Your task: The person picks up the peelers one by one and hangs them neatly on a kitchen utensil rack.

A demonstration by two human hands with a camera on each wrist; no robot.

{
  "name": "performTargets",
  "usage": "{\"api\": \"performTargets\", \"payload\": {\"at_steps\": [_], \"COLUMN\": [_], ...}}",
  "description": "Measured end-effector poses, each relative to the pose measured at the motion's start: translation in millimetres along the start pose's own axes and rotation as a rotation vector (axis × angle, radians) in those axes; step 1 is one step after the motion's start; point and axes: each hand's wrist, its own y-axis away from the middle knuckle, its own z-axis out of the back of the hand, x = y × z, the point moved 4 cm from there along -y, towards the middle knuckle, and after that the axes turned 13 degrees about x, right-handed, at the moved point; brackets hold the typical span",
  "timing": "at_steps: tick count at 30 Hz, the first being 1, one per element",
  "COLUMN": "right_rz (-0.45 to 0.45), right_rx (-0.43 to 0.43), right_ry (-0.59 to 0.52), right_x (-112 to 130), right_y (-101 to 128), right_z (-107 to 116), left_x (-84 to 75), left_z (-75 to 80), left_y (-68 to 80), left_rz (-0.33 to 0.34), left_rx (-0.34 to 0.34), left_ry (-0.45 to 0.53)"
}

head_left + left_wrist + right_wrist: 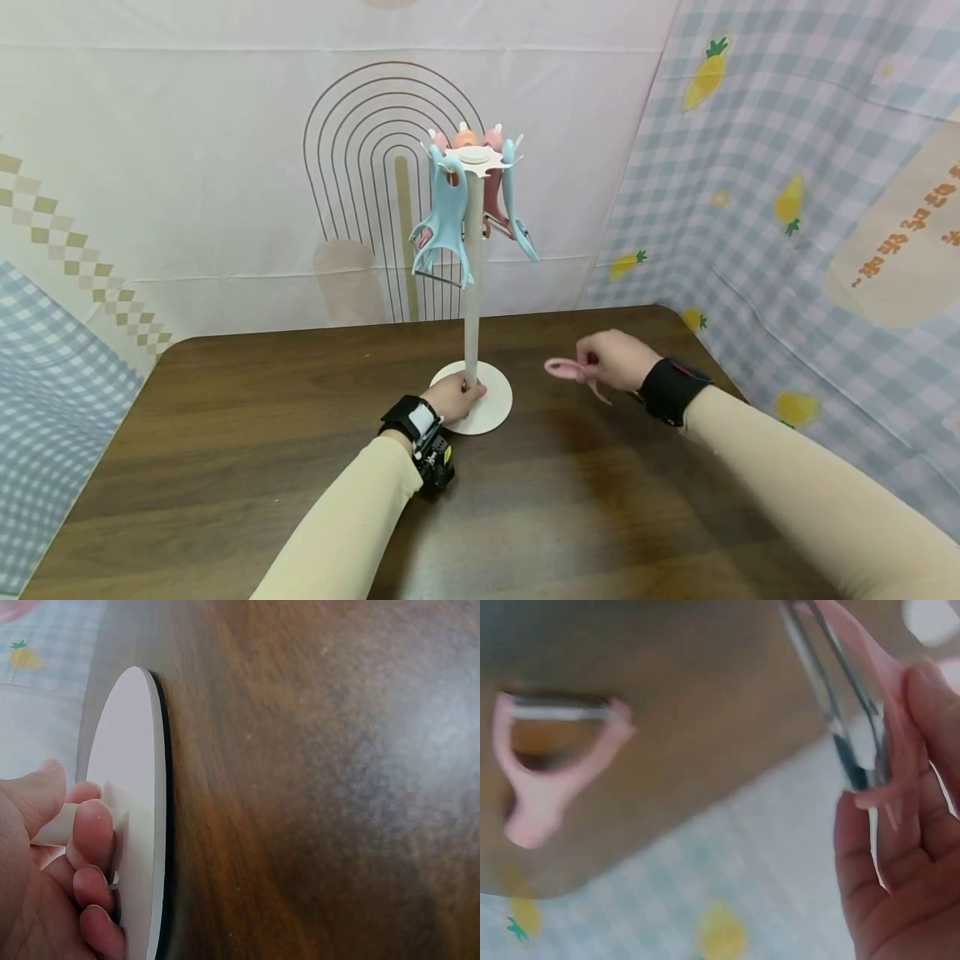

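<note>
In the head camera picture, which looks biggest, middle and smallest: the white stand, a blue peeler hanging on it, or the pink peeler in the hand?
1. White stand
2. Blue peeler
3. Pink peeler, partly hidden by the right hand, so unsure.

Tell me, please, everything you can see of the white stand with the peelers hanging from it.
The white stand is upright on the dark wooden table: a round flat base, a slim pole, and a scalloped top disc with notches. It looks like matte painted wood or plastic. Blue peelers and pink ones hang from the notches. The left hand grips the pole just above the base.
</note>
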Motion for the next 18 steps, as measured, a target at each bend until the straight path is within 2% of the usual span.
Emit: {"api": "performTargets", "payload": {"at_steps": [4,9,12,14,18], "right_rz": [0.008,0.012,0.056,0.106,0.227], "right_rx": [-0.139,-0.357,-0.486,-0.536,-0.574], "right_ry": [-0.135,-0.272,-0.37,-0.465,-0.607], "right_x": [8,24,39,49,69], "right_y": [6,19,29,35,42], "right_z": [40,87,113,127,149], "left_x": [-0.6,-0.4,1.2,2.4,3.6], "left_z": [0.5,1.3,1.4,0.9,-0.6], "left_y": [1.1,1.8,0.7,-0.4,-2.8], "left_rz": [-0.009,-0.012,-0.019,-0.026,-0.031], "left_rx": [0.005,0.009,0.009,0.013,0.017], "left_ry": [-0.003,0.009,0.017,0.028,0.039]}}
